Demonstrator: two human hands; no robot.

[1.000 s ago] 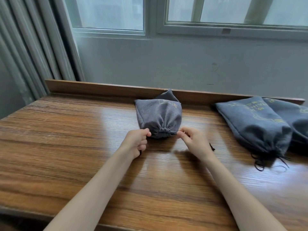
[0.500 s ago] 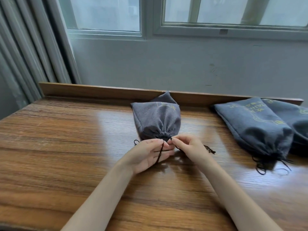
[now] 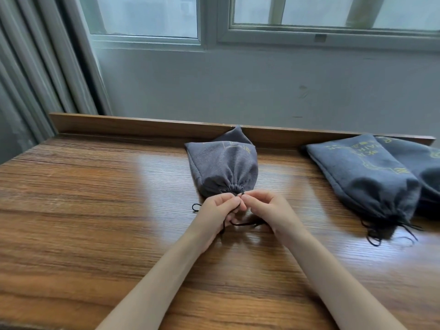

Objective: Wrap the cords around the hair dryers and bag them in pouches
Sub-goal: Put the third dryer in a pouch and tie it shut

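A grey drawstring pouch (image 3: 222, 166) with yellow print lies on the wooden table (image 3: 83, 210), its far end against the back ledge and its mouth gathered tight toward me. Whatever is inside is hidden. My left hand (image 3: 217, 210) and my right hand (image 3: 264, 210) meet just below the gathered mouth, fingertips touching. Both pinch the black drawstring (image 3: 245, 224), which loops between them and trails under my palms; one loose end (image 3: 195, 207) pokes out left of my left hand.
Two more filled grey pouches (image 3: 364, 175) lie at the right, mouths drawn shut, black strings (image 3: 381, 232) spilling toward the front. A raised wooden ledge (image 3: 142, 126) runs along the back under the window wall. Curtains (image 3: 35, 67) hang at the left.
My hands came together from either side of the pouch mouth to its centre, bringing the two drawstring ends with them. The pouch mouth stays cinched.
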